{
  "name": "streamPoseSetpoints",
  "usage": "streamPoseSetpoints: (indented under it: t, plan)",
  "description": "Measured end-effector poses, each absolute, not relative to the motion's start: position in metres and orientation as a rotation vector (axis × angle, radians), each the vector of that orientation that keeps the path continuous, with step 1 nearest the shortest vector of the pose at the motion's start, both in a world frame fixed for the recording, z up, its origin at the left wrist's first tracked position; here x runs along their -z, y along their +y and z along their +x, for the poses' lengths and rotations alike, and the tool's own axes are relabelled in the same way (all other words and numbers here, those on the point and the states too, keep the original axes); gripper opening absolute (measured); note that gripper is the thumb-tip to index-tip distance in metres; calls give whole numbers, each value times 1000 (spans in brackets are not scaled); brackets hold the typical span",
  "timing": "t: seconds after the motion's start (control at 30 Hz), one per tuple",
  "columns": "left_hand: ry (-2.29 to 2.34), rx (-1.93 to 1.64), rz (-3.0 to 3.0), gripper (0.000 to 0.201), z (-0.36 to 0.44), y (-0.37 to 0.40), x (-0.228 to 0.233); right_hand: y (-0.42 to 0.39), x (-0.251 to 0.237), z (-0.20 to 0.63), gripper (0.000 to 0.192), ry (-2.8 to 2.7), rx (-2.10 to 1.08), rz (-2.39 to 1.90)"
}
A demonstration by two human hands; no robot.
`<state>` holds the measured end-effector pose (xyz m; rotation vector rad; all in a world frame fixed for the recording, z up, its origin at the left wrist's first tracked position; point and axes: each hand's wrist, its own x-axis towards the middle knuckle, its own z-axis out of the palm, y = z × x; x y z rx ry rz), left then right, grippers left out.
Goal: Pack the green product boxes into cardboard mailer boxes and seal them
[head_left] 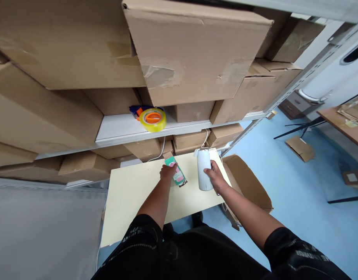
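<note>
My left hand is closed on a small green and pink cardboard box, which lies slantwise at the table top. Torn or open flaps show at both of its ends. On the right, my right hand grips a white cylinder by its right side, thumb across the front. It stands roughly upright over the pale yellow table. A thin white cord runs near its top. Whether the cylinder's base touches the table I cannot tell.
Shelves behind the table hold several cardboard boxes, one jutting out overhead. A tape dispenser with a yellow roll sits on the shelf edge. An open carton stands on the floor, right of the table.
</note>
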<state>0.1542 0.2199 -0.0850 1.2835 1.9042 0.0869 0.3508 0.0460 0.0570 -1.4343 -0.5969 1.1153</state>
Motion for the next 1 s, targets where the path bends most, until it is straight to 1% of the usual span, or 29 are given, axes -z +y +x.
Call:
streamPoseSetpoints:
  t: [0.13, 0.23, 0.4, 0.5, 0.6, 0.7, 0.8, 1.0]
  plan:
    - [1907, -82, 1247, 87, 162, 226, 95, 36, -51, 362, 37, -631, -1077, -1475]
    - [1878, -104, 1229, 89, 165, 231, 97, 33, -45, 365, 36, -647, -1065, -1507]
    - [1798, -226, 1225, 79, 161, 226, 99, 37, -43, 365, 37, -633, -1090, -1486]
    - [1674, -400, 1178, 72, 156, 213, 99, 42, -42, 364, 38, -632, -1109, -1469]
    - [1543, -567, 1088, 69, 150, 199, 94, 49, -41, 360, 38, -632, -1117, -1483]
    - [1493, -614, 1057, 67, 144, 187, 84, 58, -40, 354, 39, -622, -1145, -1471]
    - [1421, -646, 1071, 79, 137, 179, 74, 66, -42, 345, 43, -625, -1164, -1440]
    - [1201, -772, 1210, 113, 120, 159, 67, 78, -47, 333, 47, -643, -1150, -1405]
